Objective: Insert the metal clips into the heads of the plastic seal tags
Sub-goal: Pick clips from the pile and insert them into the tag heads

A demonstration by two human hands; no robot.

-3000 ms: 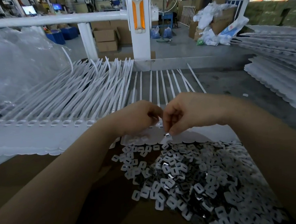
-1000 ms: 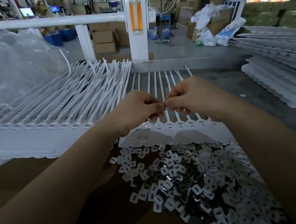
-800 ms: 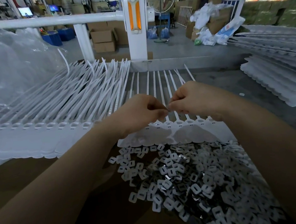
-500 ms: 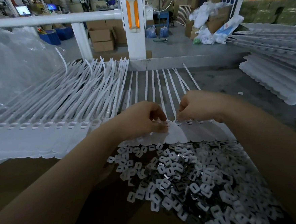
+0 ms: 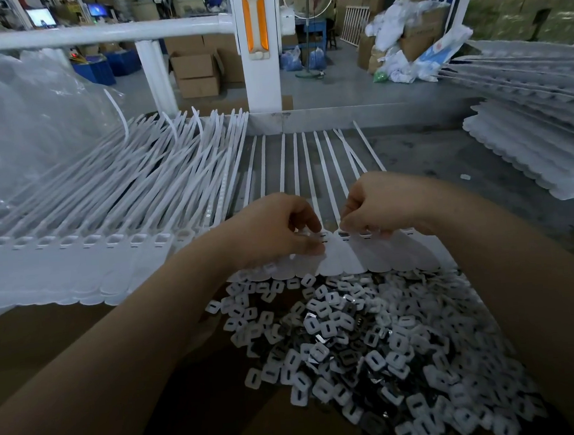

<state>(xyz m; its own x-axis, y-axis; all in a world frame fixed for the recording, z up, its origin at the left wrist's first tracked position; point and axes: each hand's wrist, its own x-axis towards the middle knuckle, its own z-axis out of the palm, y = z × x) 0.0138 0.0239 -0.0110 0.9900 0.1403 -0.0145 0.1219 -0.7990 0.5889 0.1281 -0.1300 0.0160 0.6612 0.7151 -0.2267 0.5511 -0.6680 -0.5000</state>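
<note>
At the far left: a heap of clear plastic bags (image 5: pixel 17 124) lies on the tabletop (image 5: pixel 444 158), against the tails of the first tags.
Left seal tags: a stacked row of white plastic seal tags (image 5: pixel 115 209) fans across the tabletop, tails pointing away, square open heads lined up along the near side, flat tabs overhanging toward the viewer.
Left hand: the left hand (image 5: pixel 273 232) sits at the heads of the middle strip, fingers curled down; its grip is thumb and forefinger closed on the edge of a tag head beside a slot. Whether a clip lies between them cannot be told.
Middle strip: a single strip of seal tags (image 5: pixel 342 257) lies flat between and under both hands, slotted heads in a row, thin tails running away over the grey surface.
Right hand: the right hand (image 5: pixel 379 204) is just beside the left, fingers curled tight, its grip pinching down at the neighbouring head; what it holds is hidden.
Clip pile: a loose heap of metal clips (image 5: pixel 365 341) and white plastic pieces spreads over brown cardboard (image 5: pixel 49 339) below the hands, touching the tabs of the middle strip.
Far right: more white tag strips (image 5: pixel 531 139) are stacked in layers, well apart from the hands.
</note>
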